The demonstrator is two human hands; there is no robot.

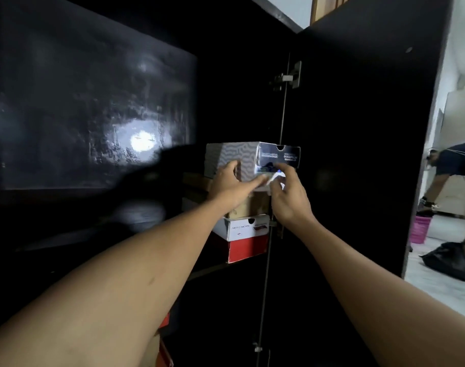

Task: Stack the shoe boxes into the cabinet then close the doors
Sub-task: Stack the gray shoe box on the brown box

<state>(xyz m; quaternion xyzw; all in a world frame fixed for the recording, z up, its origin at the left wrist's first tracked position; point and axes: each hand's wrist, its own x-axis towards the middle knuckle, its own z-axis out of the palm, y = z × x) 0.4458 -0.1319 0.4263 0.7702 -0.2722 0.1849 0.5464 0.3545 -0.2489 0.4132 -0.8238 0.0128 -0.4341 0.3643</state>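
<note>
Dimly lit black cabinet (226, 88), tiled floor (438, 287) beyond: left hand (230, 182) flat on grey box (234, 154); right hand (289, 197) grip unclear.

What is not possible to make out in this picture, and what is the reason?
Head view:
- Brown box under the grey shoe box: mostly hidden by left hand.
- Whether right hand grips it: blurred.
- Label text: blurred.
- Red box at bottom: covered by left forearm, cut by edge.
</note>
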